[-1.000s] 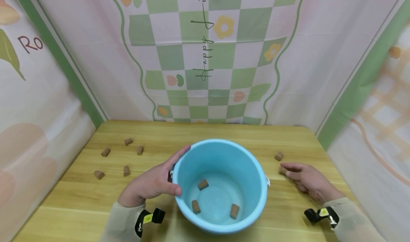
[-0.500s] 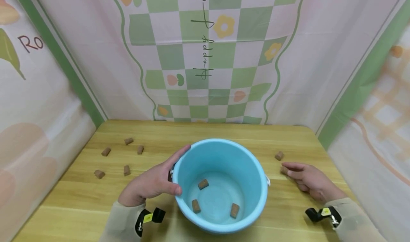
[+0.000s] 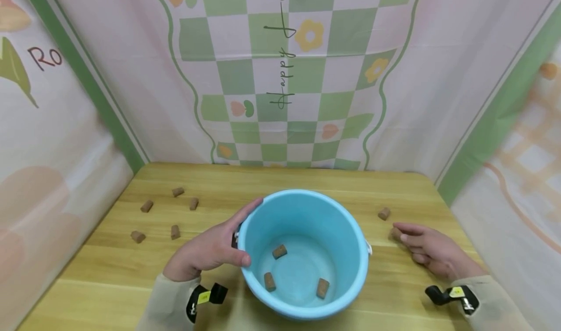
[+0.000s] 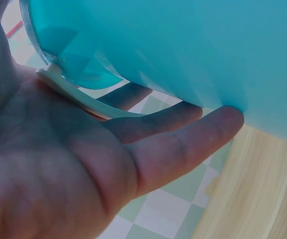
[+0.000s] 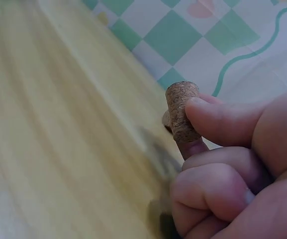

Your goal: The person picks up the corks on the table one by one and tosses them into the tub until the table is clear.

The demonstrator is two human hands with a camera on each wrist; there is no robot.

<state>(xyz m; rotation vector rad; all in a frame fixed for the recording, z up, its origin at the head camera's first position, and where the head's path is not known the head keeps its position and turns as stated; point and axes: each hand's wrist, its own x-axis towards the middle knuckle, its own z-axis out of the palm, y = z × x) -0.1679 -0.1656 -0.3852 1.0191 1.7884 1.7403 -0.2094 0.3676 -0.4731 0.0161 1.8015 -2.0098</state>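
Observation:
A light blue bucket [image 3: 302, 204] stands on the wooden table with several corks, one being a cork [image 3: 322, 288] on its floor. My left hand [image 3: 215, 250] holds the bucket's left side, thumb at the rim and fingers spread along the outer wall. In the left wrist view, the white handle [image 4: 78, 97] crosses the palm. To the right of the bucket, my right hand [image 3: 431, 248] pinches a cork [image 5: 180, 112] between thumb and forefinger, the other fingers curled in. Just beyond it lies a loose cork [image 3: 383, 213] on the table.
Several corks, among them a cork [image 3: 175, 231], lie scattered on the table's left side. A patterned cloth [image 3: 289, 78] rises behind the table [image 3: 245, 175], and cloth walls flank both sides. Each wrist wears a black strap with a camera mount.
My right hand has shifted slightly to the right with the cork in its pinch. My left hand and the bucket keep their places, while the head view has moved a little.

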